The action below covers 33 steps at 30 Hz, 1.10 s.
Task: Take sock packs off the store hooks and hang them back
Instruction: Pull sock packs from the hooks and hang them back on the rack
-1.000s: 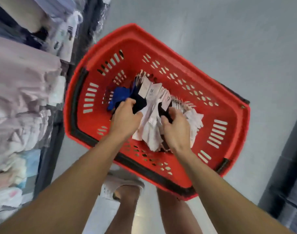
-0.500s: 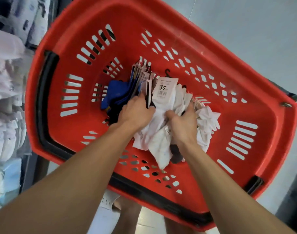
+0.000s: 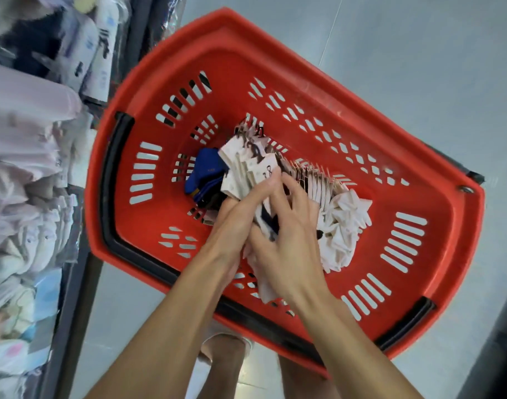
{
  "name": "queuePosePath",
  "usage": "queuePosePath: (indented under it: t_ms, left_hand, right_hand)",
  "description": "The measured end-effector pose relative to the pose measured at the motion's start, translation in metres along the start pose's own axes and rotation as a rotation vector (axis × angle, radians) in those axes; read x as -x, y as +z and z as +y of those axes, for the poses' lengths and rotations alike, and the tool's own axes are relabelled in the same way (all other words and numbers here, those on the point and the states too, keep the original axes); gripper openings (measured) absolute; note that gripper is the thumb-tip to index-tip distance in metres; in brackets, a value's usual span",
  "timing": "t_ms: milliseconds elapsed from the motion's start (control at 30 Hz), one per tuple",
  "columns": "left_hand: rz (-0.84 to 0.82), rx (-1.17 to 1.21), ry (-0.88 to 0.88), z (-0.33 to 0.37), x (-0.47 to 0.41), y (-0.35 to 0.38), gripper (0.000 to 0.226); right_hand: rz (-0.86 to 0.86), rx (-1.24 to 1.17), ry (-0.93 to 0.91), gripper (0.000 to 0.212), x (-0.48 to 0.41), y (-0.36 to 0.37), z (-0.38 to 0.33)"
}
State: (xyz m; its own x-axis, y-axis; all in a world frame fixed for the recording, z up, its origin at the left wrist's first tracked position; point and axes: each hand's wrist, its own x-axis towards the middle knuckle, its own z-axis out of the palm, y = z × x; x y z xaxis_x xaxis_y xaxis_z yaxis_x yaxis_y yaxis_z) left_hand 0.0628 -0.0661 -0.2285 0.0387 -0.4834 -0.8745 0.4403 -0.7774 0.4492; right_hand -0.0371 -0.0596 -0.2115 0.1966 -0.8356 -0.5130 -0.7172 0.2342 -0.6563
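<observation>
Sock packs (image 3: 248,165) at basket (image 3: 333,92) centre: my left hand (image 3: 235,223) and right hand (image 3: 287,246), apart moment ago, now meet, both gripping same packs; probably gathered for lifting out.

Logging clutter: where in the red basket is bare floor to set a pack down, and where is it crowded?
Bare floor: between the white socks and the right end wall of the red basket, and between the blue socks and its left wall. Crowded middle: left hand and right hand grip the sock packs.
</observation>
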Motion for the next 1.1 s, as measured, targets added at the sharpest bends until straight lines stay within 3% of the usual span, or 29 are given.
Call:
queuePosePath:
  t_ms: [100, 200, 400, 533, 700, 767, 800, 1000, 1100]
  left_hand:
    - [0.124, 0.134, 0.033, 0.021, 0.033, -0.014, 0.078]
    - [0.092, 0.19, 0.172, 0.056, 0.078, -0.016, 0.071]
    - [-0.025, 0.25, 0.421, 0.148, 0.2, -0.019, 0.042]
    - [0.051, 0.144, 0.575, 0.212, 0.328, -0.029, 0.03]
    - [0.143, 0.176, 0.666, 0.249, 0.529, -0.054, 0.077]
    - [0.162, 0.212, 0.642, 0.245, 0.615, -0.066, 0.107]
    - [0.149, 0.246, 0.654, 0.237, 0.657, -0.073, 0.105]
    - [0.345, 0.371, 0.91, 0.139, 0.883, -0.095, 0.021]
    - [0.443, 0.505, 1.063, 0.085, 0.962, -0.111, 0.02]
  right_hand:
    - [-0.037, -0.257, 0.009, 0.067, 0.012, -0.031, -0.034]
    - [0.04, -0.378, -0.052, 0.047, 0.022, -0.068, -0.077]
    - [-0.041, -0.343, -0.307, 0.06, 0.056, -0.141, -0.204]
    - [-0.117, -0.292, -0.553, 0.066, 0.112, -0.19, -0.308]
    - [-0.198, -0.406, -0.769, 0.064, 0.228, -0.233, -0.434]
    - [-0.238, -0.492, -0.818, 0.063, 0.286, -0.24, -0.478]
    - [-0.264, -0.517, -0.851, 0.061, 0.319, -0.241, -0.496]
    - [-0.466, -0.531, -1.095, 0.056, 0.532, -0.22, -0.568]
    - [-0.518, -0.489, -1.218, 0.054, 0.63, -0.202, -0.585]
